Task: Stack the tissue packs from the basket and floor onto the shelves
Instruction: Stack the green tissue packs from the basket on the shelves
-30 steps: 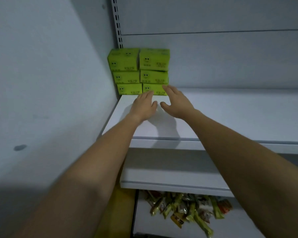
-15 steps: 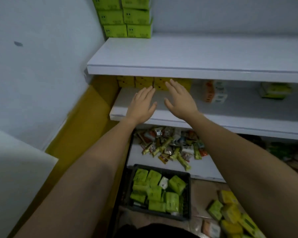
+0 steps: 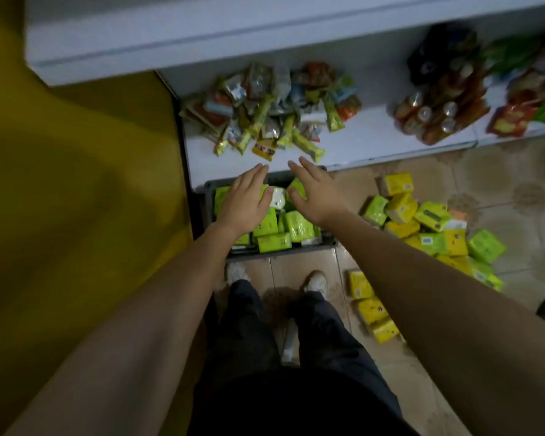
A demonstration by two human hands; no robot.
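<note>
The lime-green plastic-wrapped tissue packs (image 3: 272, 225) lie jumbled in a dark grey plastic basket (image 3: 324, 243) that stands on the tiled floor (image 3: 501, 196) hard against the front edge of the lowest white shelf (image 3: 375, 143). One white pack (image 3: 277, 196) sits among them near the basket's far edge. A second lot, yellow and green tissue packs (image 3: 428, 221), lies scattered on the floor to the right of the basket, with a few more yellow packs (image 3: 368, 306) nearer the person's feet.

Both hands hang over the basket with nothing in them. The left hand (image 3: 244, 204) is palm down over the far left part of the load, its fingers (image 3: 252, 177) straight and close together; the right hand (image 3: 312, 196) is palm down beside it, its fingers (image 3: 309, 166) slightly spread and reaching past the basket's far rim. Whether either palm touches a pack cannot be told.

The step in hand looks like picking up the next packs. To do it well, the hands would do best to close from both sides on packs lying flat and side by side, pressing them into one block, since the smooth wrap is likely to slip if only pinched. Tilted packs should be squared first. The loose snack packets (image 3: 265, 111) heaped on the lowest shelf just beyond the basket should be left undisturbed
</note>
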